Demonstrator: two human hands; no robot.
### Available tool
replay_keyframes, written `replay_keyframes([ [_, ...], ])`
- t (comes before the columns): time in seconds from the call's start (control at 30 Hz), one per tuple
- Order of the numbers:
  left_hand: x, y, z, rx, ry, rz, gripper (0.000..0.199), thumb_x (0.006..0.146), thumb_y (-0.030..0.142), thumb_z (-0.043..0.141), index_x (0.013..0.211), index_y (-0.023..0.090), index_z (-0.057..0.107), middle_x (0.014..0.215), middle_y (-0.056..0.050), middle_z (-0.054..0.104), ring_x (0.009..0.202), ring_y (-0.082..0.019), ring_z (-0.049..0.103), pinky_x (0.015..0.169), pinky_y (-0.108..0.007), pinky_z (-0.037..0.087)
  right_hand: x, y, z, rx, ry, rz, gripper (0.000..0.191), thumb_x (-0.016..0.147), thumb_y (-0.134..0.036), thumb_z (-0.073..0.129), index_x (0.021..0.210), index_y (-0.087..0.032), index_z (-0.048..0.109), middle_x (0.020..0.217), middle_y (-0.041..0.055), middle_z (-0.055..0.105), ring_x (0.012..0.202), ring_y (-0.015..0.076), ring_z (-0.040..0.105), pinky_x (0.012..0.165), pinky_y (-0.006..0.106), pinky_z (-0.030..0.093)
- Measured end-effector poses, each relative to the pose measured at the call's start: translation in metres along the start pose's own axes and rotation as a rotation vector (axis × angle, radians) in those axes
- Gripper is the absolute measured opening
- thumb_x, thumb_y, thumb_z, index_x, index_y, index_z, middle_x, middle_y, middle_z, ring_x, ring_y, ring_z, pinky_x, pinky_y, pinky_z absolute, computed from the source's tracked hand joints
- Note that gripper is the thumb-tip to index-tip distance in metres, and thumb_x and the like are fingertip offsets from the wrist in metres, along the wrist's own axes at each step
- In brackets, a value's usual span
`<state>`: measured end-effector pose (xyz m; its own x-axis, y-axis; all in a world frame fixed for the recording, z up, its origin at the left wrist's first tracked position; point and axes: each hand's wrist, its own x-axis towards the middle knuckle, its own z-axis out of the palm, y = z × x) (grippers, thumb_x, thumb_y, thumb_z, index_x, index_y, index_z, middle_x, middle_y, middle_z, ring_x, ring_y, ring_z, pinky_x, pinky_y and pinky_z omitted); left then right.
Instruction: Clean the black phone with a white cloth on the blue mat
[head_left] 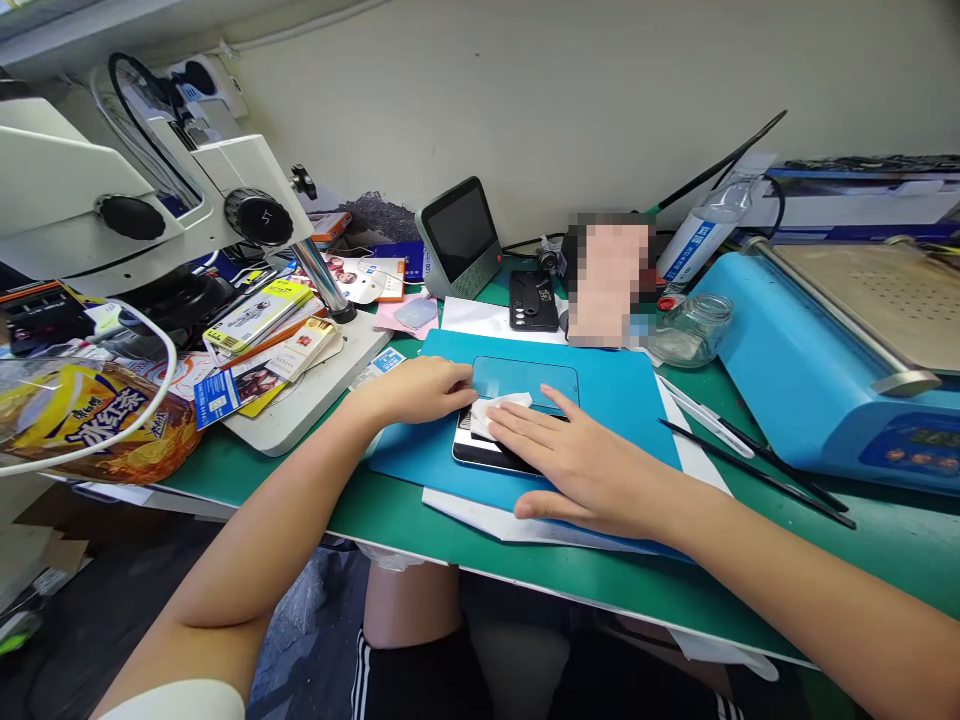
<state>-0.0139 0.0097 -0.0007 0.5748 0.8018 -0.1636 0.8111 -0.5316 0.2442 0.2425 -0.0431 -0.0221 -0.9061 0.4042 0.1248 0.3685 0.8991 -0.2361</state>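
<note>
A smartphone (466,452) lies on a blue mat (409,450), its screen side partly covered by a folded white wipe (484,415) and my hand. My right hand (574,455) rests flat across the phone, fingers stretched out over the wipe and thumb spread toward the mat. At the phone's far left corner, my left hand (427,388) has bent fingers and thumb close together against the edge; the exact contact is partly hidden. Just beyond the phone is a thin, see-through glass panel with a dark outline (525,372), lying on the mat.
Black tweezers (757,470) and a white tool (705,415) lie at right, beside a blue heating machine (817,370). A glass jar (694,330), a black phone case (533,300) and a smart display (461,240) stand behind. Left are a microscope (247,190) and a tea bottle (105,420).
</note>
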Motion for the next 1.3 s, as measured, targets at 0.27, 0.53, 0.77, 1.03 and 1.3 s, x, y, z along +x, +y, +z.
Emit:
replay_keyframes([
  [0.27,0.000,0.002,-0.002,0.005,-0.001,-0.016,0.030,0.102,0.040,0.046,0.078,0.023,0.052,0.075,-0.001,0.067,0.068,-0.020,0.058,0.058,-0.030,0.030,-0.002,0.000,-0.006,0.048,0.055,-0.031,0.055,0.102,-0.053,0.052,0.142,-0.015,0.059,0.143,0.0148,0.065,0.138,0.0314,0.054,0.123,0.058,0.028],
  [0.53,0.000,0.002,-0.001,0.020,0.000,-0.021,0.030,0.102,0.040,0.046,0.078,0.023,0.054,0.076,-0.001,0.068,0.069,-0.021,0.061,0.058,-0.031,0.031,-0.003,-0.002,-0.007,0.120,0.017,-0.125,0.066,0.097,-0.059,0.060,0.147,-0.017,0.054,0.150,0.0156,0.058,0.142,0.0307,0.051,0.122,0.054,0.029],
  [0.77,0.000,0.001,0.000,0.025,0.003,-0.021,0.030,0.101,0.041,0.045,0.079,0.023,0.054,0.075,-0.002,0.066,0.070,-0.021,0.060,0.059,-0.031,0.031,-0.003,0.003,-0.006,0.054,0.125,-0.050,0.053,0.099,-0.052,0.060,0.137,-0.016,0.063,0.139,0.0155,0.068,0.131,0.0315,0.060,0.114,0.051,0.041],
  [1.03,0.000,0.002,-0.001,0.019,-0.006,-0.022,0.030,0.101,0.041,0.046,0.078,0.024,0.052,0.075,-0.001,0.067,0.069,-0.021,0.060,0.058,-0.031,0.032,-0.009,0.006,-0.011,0.086,0.167,-0.101,0.034,0.101,-0.045,0.059,0.115,-0.019,0.075,0.119,0.0106,0.078,0.113,0.0268,0.071,0.103,0.045,0.050],
  [1.3,0.000,0.002,-0.002,0.020,-0.010,-0.024,0.030,0.102,0.042,0.046,0.078,0.024,0.053,0.076,-0.002,0.067,0.071,-0.021,0.061,0.058,-0.031,0.033,-0.008,0.002,-0.010,0.079,0.124,-0.130,0.054,0.094,-0.052,0.068,0.131,-0.013,0.067,0.132,0.0143,0.072,0.128,0.0319,0.062,0.110,0.049,0.045],
])
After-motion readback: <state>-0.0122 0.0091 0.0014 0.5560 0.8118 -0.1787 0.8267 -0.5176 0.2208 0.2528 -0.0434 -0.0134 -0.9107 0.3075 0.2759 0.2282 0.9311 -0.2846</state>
